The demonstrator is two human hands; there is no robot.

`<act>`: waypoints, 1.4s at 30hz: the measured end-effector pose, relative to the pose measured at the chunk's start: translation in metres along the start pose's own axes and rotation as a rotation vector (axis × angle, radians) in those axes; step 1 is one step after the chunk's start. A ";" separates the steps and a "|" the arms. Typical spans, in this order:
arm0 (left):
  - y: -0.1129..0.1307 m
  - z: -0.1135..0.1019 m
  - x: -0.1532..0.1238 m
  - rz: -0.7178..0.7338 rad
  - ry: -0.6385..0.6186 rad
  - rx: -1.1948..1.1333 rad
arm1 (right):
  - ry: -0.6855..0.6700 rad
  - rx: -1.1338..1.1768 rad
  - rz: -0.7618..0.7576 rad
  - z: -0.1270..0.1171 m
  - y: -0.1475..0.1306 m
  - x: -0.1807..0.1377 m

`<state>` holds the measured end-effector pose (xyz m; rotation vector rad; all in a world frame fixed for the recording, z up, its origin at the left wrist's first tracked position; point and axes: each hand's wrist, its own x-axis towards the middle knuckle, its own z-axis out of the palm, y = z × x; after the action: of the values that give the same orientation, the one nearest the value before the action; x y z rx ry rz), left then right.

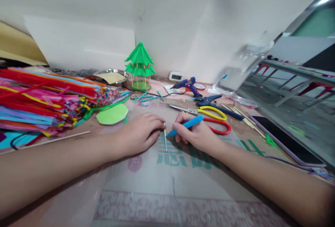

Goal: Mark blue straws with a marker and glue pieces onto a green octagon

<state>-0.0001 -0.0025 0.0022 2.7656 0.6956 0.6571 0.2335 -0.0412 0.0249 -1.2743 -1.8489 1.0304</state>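
Observation:
My right hand [191, 132] is closed around a blue marker [190, 123], its tip down at a thin wooden stick [165, 143]. The stick lies on the printed plastic sheet, pointing towards me, with some blue along its side. My left hand [143, 132] rests on the sheet to the left, its thumb and fingertips pinching the stick's far part, which they partly hide. Behind my right hand lie scissors [215, 112] with one yellow and one red handle.
At the back stand a small green pagoda model [140, 67], a digital clock [176, 77] and a blue glue gun [188, 84]. Bundled pipe cleaners [39, 97] and a green octagon [112, 114] occupy the left. Blue pliers [209, 99] and a phone [285, 139] lie right.

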 end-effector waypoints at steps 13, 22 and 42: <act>-0.002 0.005 -0.004 -0.046 0.053 0.000 | -0.016 0.055 0.034 -0.001 0.002 0.002; -0.001 0.004 -0.002 -0.042 0.024 -0.026 | -0.014 0.019 0.025 0.000 -0.002 0.004; -0.002 0.001 -0.001 0.020 0.020 -0.001 | 0.003 0.174 -0.031 -0.002 0.001 0.003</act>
<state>-0.0011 -0.0013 0.0003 2.7726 0.6721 0.6897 0.2350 -0.0380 0.0254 -1.1408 -1.7301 1.1444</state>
